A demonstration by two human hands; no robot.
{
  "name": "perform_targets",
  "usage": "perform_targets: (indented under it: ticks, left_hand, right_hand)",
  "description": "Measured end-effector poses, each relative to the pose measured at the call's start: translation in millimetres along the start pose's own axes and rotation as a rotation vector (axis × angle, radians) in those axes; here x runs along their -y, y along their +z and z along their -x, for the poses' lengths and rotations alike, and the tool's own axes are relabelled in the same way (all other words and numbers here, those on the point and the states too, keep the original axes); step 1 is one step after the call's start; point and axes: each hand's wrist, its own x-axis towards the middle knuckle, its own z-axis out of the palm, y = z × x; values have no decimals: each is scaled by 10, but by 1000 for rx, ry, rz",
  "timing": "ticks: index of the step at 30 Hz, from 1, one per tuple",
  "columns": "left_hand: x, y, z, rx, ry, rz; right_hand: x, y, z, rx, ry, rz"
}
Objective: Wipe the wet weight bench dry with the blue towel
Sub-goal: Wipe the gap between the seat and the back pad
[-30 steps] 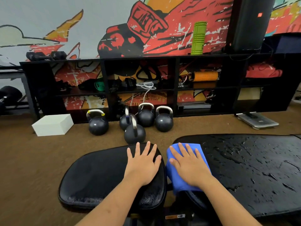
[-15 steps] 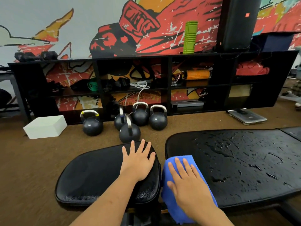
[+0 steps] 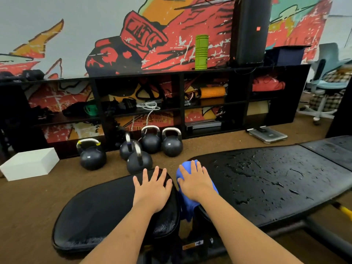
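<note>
Right hand [image 3: 196, 182] flat on blue towel [image 3: 185, 206]

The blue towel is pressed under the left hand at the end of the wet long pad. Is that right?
No: the head view shows the blue towel under the right hand, at the end of the wet long pad. The left hand rests flat on the seat pad.

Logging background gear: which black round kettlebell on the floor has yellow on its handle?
The leftmost black kettlebell, the one nearest the white box. Yellow bands mark the corners of its handle, and the other four show no yellow.
</note>
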Motion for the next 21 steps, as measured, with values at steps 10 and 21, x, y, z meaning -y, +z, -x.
perform_targets:
  ticks: [10,21]
  left_hand:
    - [27,-74,67,44,7,53]
    - [-134,-11,23,82,-97,91]
  right_hand:
    - [6,164,1190,-116,-23,107]
    - [-104,123,885,-31,-68,47]
